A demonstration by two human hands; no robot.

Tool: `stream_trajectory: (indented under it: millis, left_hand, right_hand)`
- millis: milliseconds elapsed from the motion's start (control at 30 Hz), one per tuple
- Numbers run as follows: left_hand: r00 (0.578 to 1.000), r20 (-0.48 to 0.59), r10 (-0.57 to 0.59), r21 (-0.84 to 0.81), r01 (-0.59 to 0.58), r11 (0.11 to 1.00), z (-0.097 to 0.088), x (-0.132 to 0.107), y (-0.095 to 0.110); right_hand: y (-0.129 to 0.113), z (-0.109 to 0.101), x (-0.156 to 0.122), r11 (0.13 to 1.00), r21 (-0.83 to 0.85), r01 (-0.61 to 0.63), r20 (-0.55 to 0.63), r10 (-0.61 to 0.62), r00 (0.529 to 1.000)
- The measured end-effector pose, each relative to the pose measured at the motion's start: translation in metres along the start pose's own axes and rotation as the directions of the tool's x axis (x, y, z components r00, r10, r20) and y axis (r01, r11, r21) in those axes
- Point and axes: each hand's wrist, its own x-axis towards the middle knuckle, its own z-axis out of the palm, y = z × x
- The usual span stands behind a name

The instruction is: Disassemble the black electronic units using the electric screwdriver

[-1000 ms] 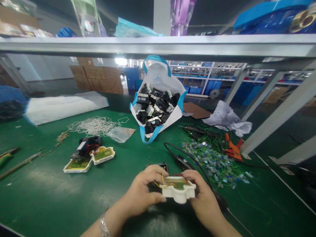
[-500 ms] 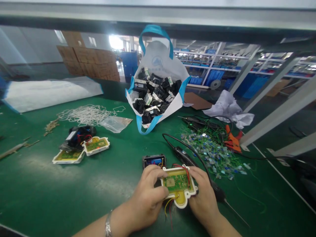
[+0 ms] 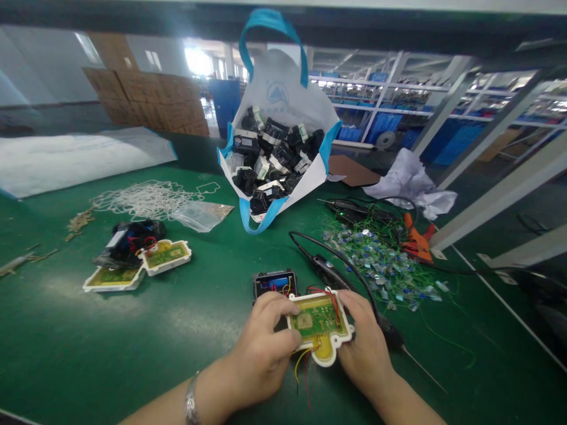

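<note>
Hands pinch white housing; bare mat left, soldering iron right.

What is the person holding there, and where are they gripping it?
A white housing with a green circuit board, gripped at its two sides: left hand on the left edge, right hand on the right.

I see both hands low in the view, gripping one white housing with a green circuit board facing up. My left hand clasps its 9 o'clock edge, my right hand its 3 o'clock edge, and red and yellow wires trail from it. At 11 o'clock, just beside it, a small black module lies on the green desk. At 12 o'clock, well apart, a white bag holds black parts. At 2 o'clock a black probe lies near green wire scraps.
</note>
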Motion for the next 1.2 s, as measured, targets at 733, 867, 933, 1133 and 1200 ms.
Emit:
stream_trajectory:
  millis: [733,867,933,1133,1200]
  left_hand:
    - [0.898,0.439,-0.027,-0.168,0.112,0.979,-0.023,0.014,0.006]
    - [0.958,0.001,-0.285,-0.101,0.284,0.954,-0.04,0.016,-0.021]
    - [0.935,-0.026,-0.354,-0.008,0.354,0.935,-0.046,0.014,-0.036]
    - [0.875,0.25,-0.414,0.144,0.389,0.91,-0.044,0.006,-0.056]
    - [0.872,0.263,-0.412,0.158,0.383,0.91,-0.037,0.004,-0.059]
  right_hand:
    - [0.019,-0.005,0.006,0.904,-0.4,0.153,0.231,-0.062,0.971]
    - [0.026,-0.004,0.011,0.797,-0.601,0.069,0.197,0.064,0.978]
    - [0.027,-0.002,0.013,0.74,-0.67,0.056,0.242,0.147,0.959]
    - [0.03,0.001,0.019,0.695,-0.719,-0.007,0.275,0.295,0.915]
    - [0.03,-0.007,0.026,0.759,-0.648,-0.064,0.235,0.279,0.931]
